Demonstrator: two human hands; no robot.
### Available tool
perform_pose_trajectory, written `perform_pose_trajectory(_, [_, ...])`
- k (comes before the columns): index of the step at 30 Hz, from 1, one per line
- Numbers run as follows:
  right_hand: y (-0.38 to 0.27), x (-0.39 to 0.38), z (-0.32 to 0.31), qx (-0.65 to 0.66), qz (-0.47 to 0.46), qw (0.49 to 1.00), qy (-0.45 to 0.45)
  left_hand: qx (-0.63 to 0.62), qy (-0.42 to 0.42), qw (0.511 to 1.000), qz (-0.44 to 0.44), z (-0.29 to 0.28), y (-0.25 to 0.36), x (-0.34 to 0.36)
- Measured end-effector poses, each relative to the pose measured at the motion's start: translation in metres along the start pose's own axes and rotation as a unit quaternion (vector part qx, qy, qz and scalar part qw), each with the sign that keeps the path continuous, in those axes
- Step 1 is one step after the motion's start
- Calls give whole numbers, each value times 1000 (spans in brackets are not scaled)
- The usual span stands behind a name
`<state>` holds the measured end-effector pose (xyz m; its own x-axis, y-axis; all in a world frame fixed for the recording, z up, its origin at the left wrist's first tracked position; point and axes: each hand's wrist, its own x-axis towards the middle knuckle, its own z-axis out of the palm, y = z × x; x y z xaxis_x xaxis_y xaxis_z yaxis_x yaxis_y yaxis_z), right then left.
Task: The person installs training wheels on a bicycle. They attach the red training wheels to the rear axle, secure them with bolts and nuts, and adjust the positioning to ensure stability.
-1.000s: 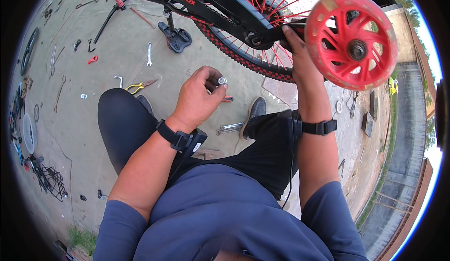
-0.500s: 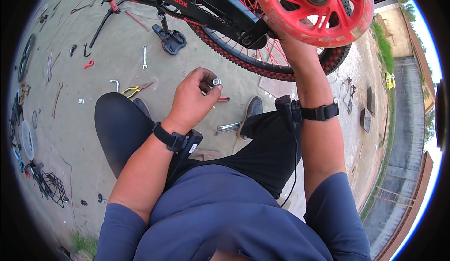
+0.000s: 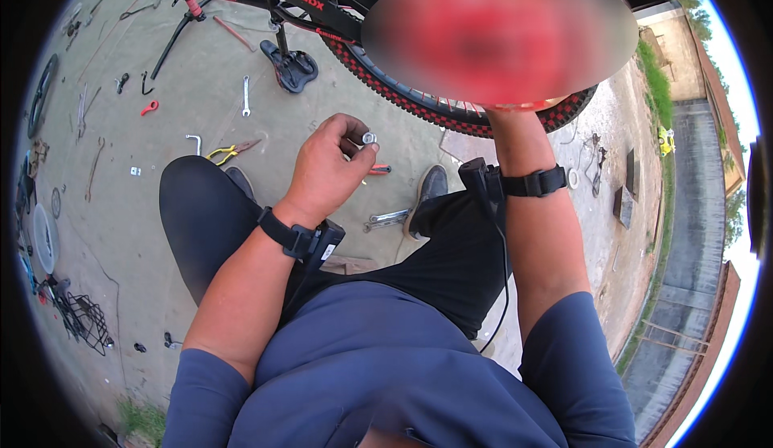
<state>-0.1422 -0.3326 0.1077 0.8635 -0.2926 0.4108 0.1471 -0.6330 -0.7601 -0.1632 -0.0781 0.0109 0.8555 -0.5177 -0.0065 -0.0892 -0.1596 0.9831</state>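
My left hand (image 3: 332, 162) pinches a small round metal nut (image 3: 369, 138) between thumb and fingers, above the floor between my legs. At the upper right, my right hand (image 3: 512, 124) is mostly hidden behind a small red wheel (image 3: 499, 45), which it holds up; its fingers do not show. The wheel looks smeared, so its hub and spokes cannot be made out. Behind it is a black bicycle frame (image 3: 318, 5) with red markings. Its rear tyre (image 3: 403, 98), in a black and red check, is partly covered by the red wheel.
A bicycle saddle (image 3: 290, 70) hangs low near a wrench (image 3: 246, 96). Yellow-handled pliers (image 3: 231, 152), a hex key (image 3: 195, 142) and more wrenches (image 3: 386, 220) lie around my feet. A white tub (image 3: 47, 239) and a wire basket (image 3: 84, 319) are far left. A wall runs along the right.
The red wheel and my right hand have shifted slightly left and down, and the wheel now covers nearly all of that hand. My left hand keeps its pinch on the nut.
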Motion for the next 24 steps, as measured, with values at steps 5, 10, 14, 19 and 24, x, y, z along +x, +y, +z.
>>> perform_pose_trajectory(5, [2, -2, 1, 6, 2, 1000, 9, 17, -9, 1000, 9, -3, -1, -1])
perform_pose_trajectory(10, [3, -2, 2, 10, 4, 1000, 14, -8, -13, 1000, -13, -7, 5, -3])
perform_pose_trajectory(14, [4, -4, 1, 12, 5, 1000, 19, -12, -14, 1000, -17, -8, 4, -3])
perform_pose_trajectory(19, [5, -4, 1, 13, 4, 1000, 22, -19, -19, 1000, -17, -9, 6, -3])
perform_pose_trajectory(24, [6, -4, 3, 17, 4, 1000, 21, -16, -18, 1000, -16, -9, 7, -3])
